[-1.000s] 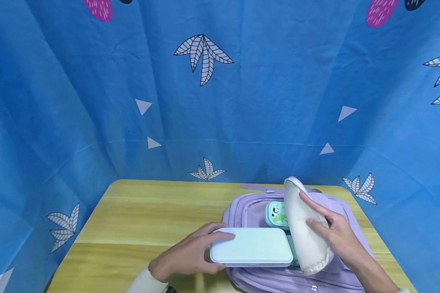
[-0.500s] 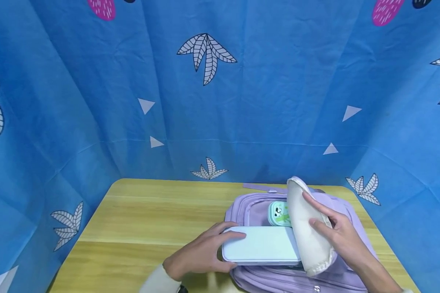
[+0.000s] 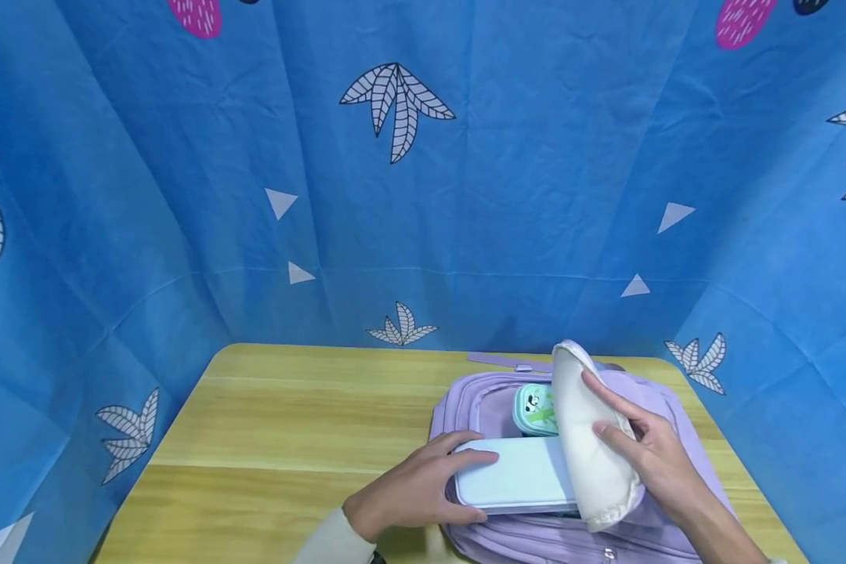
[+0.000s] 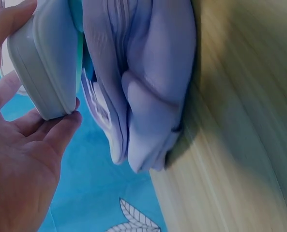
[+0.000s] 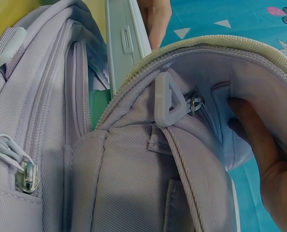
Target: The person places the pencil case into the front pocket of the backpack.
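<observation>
A lilac backpack [image 3: 497, 411] lies on the table with its front pocket unzipped. My left hand [image 3: 423, 486] grips the left end of a white rectangular case [image 3: 518, 474], thumb on the near side and fingers across the top and far side. The case's right end passes behind the pocket flap [image 3: 585, 454], partly hidden. My right hand [image 3: 656, 458] pinches that flap and holds it lifted, its pale lining facing left. A mint-green case [image 3: 533, 407] with a panda picture sits in the pocket behind the white case.
The backpack covers the right part of the wooden table [image 3: 275, 423]. A lilac strap [image 3: 493, 359] lies along the back edge. A patterned blue curtain [image 3: 451, 227] surrounds the table. A zip pull [image 5: 170, 104] hangs inside the lifted flap in the right wrist view.
My left hand has slid the white case rightward over the pocket, so more of it is behind the flap. My right hand keeps the flap raised in about the same place.
</observation>
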`<state>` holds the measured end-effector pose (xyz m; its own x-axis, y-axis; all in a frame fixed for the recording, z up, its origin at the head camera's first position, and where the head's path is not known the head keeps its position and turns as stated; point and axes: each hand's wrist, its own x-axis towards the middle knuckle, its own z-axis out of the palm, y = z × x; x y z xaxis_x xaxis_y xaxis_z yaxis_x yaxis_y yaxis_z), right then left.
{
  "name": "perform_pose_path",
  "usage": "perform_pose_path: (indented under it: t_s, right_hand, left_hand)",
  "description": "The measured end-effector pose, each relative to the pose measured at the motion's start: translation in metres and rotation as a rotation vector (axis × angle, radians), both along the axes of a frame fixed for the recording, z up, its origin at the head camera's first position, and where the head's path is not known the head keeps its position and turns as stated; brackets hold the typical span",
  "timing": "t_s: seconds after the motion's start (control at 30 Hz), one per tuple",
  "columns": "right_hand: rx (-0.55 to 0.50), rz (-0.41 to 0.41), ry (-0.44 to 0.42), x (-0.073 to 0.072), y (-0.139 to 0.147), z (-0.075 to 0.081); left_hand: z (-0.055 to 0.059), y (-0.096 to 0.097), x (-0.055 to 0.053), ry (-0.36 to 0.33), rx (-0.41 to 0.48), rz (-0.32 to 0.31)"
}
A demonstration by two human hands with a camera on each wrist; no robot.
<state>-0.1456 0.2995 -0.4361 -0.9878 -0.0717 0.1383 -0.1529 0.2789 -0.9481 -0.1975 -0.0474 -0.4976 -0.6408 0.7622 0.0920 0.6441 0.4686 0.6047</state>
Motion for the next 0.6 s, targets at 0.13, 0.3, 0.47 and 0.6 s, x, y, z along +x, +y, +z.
perform_pose_path:
  t_s: [0.13, 0.3, 0.47, 0.6]
  right_hand:
    - [-0.026, 0.017, 0.006, 0.001, 0.000, -0.001]
    - [-0.034, 0.028, 0.003, 0.001, -0.003, -0.002]
    - [-0.026, 0.026, 0.000, 0.002, -0.001, -0.002]
    - [-0.014, 0.019, 0.012, 0.002, 0.000, -0.001]
  left_hand:
    - [-0.001, 0.010, 0.001, -0.028, -0.001, 0.003]
    - [-0.002, 0.016, 0.000, -0.063, -0.024, 0.020]
    - [-0.005, 0.018, 0.001, -0.086, -0.029, 0.019]
    - [-0.008, 0.017, 0.002, -0.092, 0.000, 0.009]
